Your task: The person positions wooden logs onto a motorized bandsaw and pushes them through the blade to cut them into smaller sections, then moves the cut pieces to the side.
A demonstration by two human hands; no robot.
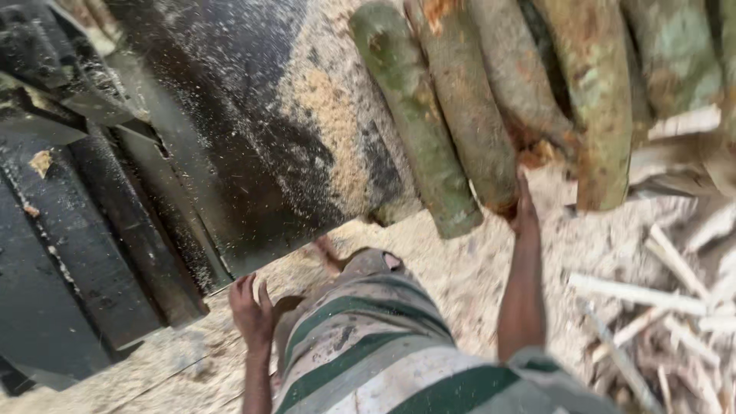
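Observation:
My right hand point(524, 208) reaches forward and touches the near end of a greenish-brown log point(471, 115) in a pile of several logs; whether the fingers grip it is blurred. My left hand point(251, 309) hangs low beside my body with fingers apart, holding nothing, close to the edge of a dark metal machine table point(230, 115) dusted with sawdust. My striped green and white shirt point(368, 345) fills the lower middle.
Sawdust point(460, 268) covers the floor. Pale split wood strips point(652, 299) lie scattered at the right. Dark metal machine rails point(84, 230) run along the left. More logs point(598, 92) lean at the upper right.

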